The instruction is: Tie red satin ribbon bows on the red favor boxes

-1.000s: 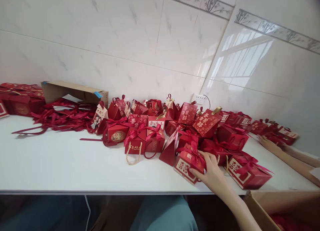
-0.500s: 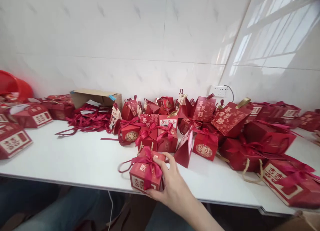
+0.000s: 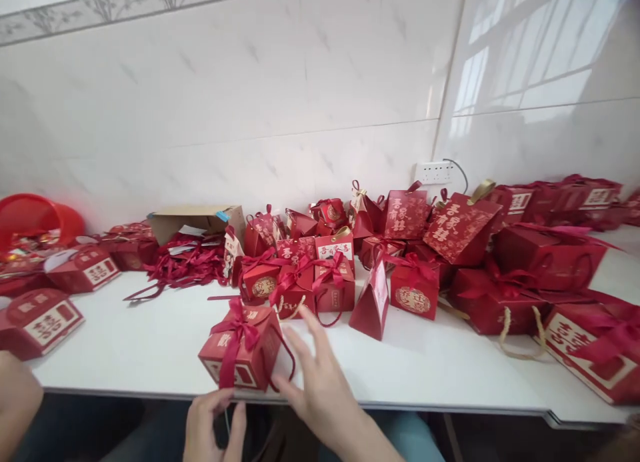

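A red gift box with a ribbon bow (image 3: 243, 347) sits near the front edge of the white table (image 3: 150, 345). My right hand (image 3: 320, 382) hovers just right of it with fingers spread, holding nothing. My left hand (image 3: 210, 425) comes up from below the table edge, thumb and fingers curled together near the bottom end of the box's ribbon; whether it grips the ribbon is unclear.
Many red gift boxes and bags (image 3: 415, 249) crowd the back and right of the table. A cardboard box (image 3: 200, 221) lies over a heap of red ribbons (image 3: 185, 265). A red basin (image 3: 37, 215) stands far left. Another person's arm (image 3: 15, 402) shows at the bottom left.
My right hand carried the ribboned box leftward, set it by the table's front edge and let go. My left hand has come into view beneath it. The view swung left.
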Motion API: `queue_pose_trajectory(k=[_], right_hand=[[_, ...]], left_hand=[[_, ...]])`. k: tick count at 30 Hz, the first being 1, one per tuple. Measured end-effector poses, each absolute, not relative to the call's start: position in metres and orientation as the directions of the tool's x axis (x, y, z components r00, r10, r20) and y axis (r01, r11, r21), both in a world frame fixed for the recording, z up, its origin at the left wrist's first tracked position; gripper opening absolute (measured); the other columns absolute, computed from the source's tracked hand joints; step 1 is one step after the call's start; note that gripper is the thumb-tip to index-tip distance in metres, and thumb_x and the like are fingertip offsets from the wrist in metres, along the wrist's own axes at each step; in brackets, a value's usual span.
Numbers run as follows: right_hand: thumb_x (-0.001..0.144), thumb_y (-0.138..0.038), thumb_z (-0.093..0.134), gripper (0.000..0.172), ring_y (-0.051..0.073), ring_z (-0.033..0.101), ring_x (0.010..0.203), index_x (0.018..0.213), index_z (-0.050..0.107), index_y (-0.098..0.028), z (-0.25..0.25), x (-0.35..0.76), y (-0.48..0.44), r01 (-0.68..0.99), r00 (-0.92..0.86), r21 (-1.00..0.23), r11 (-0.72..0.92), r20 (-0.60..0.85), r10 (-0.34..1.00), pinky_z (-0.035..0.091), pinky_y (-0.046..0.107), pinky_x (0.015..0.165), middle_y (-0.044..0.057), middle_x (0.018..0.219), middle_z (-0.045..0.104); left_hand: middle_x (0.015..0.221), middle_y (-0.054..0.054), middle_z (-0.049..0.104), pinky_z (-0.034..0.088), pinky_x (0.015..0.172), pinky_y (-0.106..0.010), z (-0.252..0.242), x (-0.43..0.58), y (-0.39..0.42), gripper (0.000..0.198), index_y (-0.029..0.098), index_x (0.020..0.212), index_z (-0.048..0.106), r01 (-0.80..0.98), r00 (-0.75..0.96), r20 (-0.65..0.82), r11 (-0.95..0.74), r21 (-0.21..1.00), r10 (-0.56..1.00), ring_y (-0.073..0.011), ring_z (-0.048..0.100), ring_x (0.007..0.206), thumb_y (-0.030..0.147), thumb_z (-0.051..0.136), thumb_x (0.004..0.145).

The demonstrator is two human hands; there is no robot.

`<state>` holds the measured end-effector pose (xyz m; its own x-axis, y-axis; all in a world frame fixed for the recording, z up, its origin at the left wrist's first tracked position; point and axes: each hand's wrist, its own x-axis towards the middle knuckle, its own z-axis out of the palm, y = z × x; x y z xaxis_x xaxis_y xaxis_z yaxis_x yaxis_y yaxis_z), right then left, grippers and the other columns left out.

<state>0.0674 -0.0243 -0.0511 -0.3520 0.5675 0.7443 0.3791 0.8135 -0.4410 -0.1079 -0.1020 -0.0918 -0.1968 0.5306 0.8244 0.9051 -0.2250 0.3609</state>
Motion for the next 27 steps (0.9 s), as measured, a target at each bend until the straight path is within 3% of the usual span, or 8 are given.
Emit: queue_pose_trajectory(k=[2, 5, 7, 10, 13, 17, 21, 27], right_hand=[[0.081, -0.012, 0.056, 0.054, 0.029, 0.035, 0.132, 0.130, 0.034, -0.023, -0.051, 0.094, -0.017, 0.492, -0.098, -0.416, 0.765, 0.846, 0.523, 0.042, 0.048, 0.100, 0.018, 0.138, 0.031], [0.083, -0.021, 0.056, 0.054, 0.032, 0.034, 0.130, 0.130, 0.031, -0.018, -0.051, 0.127, 0.004, 0.627, 0.133, -0.493, 0.603, 0.831, 0.540, 0.039, 0.055, 0.099, 0.021, 0.134, 0.034], [0.081, -0.026, 0.059, 0.060, 0.034, 0.035, 0.129, 0.132, 0.029, -0.014, -0.055, 0.141, 0.019, 0.652, 0.161, -0.554, 0.517, 0.768, 0.620, 0.039, 0.056, 0.098, 0.023, 0.132, 0.037], [0.082, -0.020, 0.050, 0.045, 0.032, 0.047, 0.120, 0.125, 0.039, -0.010, -0.064, 0.156, 0.034, 0.617, 0.126, -0.653, 0.439, 0.633, 0.764, 0.044, 0.051, 0.095, 0.023, 0.123, 0.048], [0.083, -0.013, 0.039, 0.031, 0.027, 0.060, 0.105, 0.112, 0.049, -0.012, -0.071, 0.172, 0.035, 0.512, 0.127, -0.785, 0.349, 0.471, 0.873, 0.049, 0.045, 0.088, 0.018, 0.111, 0.060], [0.082, -0.017, 0.041, 0.021, 0.023, 0.066, 0.088, 0.098, 0.054, -0.017, -0.074, 0.205, 0.021, 0.322, 0.114, -0.908, 0.269, 0.320, 0.941, 0.052, 0.038, 0.081, 0.010, 0.094, 0.068], [0.081, -0.021, 0.046, 0.015, 0.021, 0.065, 0.084, 0.091, 0.058, -0.018, -0.073, 0.232, 0.000, 0.203, -0.034, -0.934, 0.294, 0.293, 0.956, 0.052, 0.036, 0.079, 0.006, 0.088, 0.069], [0.085, -0.021, 0.047, 0.022, 0.020, 0.065, 0.085, 0.098, 0.064, -0.020, -0.065, 0.238, -0.016, 0.083, -0.286, -0.929, 0.360, 0.324, 0.902, 0.053, 0.035, 0.077, 0.004, 0.093, 0.070]], left_hand=[[0.074, 0.002, 0.059, 0.055, 0.059, -0.026, -0.081, -0.116, -0.089, 0.011, 0.026, 0.089, 0.054, 0.912, -0.093, 0.740, -0.241, 0.332, 0.666, -0.0167, 0.063, 0.066, 0.033, 0.055, 0.082], [0.074, 0.002, 0.060, 0.055, 0.057, -0.029, -0.070, -0.117, -0.061, 0.009, 0.027, 0.085, 0.055, 0.915, -0.013, 0.704, -0.275, 0.294, 0.710, -0.0193, 0.064, 0.067, 0.035, 0.054, 0.082], [0.068, 0.000, 0.056, 0.051, 0.047, -0.031, -0.065, -0.115, -0.045, 0.014, 0.026, 0.077, 0.052, 0.924, -0.039, 0.762, -0.268, 0.274, 0.646, -0.0205, 0.061, 0.057, 0.039, 0.054, 0.080], [0.065, -0.002, 0.052, 0.045, 0.041, -0.034, -0.059, -0.107, -0.038, 0.018, 0.024, 0.074, 0.049, 0.945, -0.110, 0.838, -0.206, 0.254, 0.534, -0.0220, 0.055, 0.052, 0.041, 0.055, 0.077], [0.069, -0.004, 0.051, 0.048, 0.052, -0.039, -0.056, -0.087, -0.051, 0.013, 0.024, 0.078, 0.049, 0.931, -0.093, 0.877, -0.272, 0.244, 0.471, -0.0235, 0.055, 0.061, 0.037, 0.053, 0.077], [0.083, -0.004, 0.054, 0.052, 0.064, -0.031, -0.053, -0.050, -0.064, 0.010, 0.022, 0.089, 0.052, 0.847, 0.094, 0.830, -0.483, 0.223, 0.549, -0.0186, 0.060, 0.074, 0.022, 0.053, 0.080], [0.095, -0.006, 0.057, 0.052, 0.077, -0.030, -0.044, -0.017, -0.046, 0.016, 0.020, 0.099, 0.054, 0.742, 0.054, 0.732, -0.517, 0.426, 0.680, -0.0179, 0.060, 0.089, 0.021, 0.050, 0.084], [0.127, -0.011, 0.051, 0.044, 0.097, -0.037, -0.018, 0.028, -0.005, 0.045, 0.023, 0.124, 0.041, 0.362, 0.062, 0.586, -0.565, 0.741, 0.808, -0.0212, 0.050, 0.119, 0.030, 0.057, 0.082]])
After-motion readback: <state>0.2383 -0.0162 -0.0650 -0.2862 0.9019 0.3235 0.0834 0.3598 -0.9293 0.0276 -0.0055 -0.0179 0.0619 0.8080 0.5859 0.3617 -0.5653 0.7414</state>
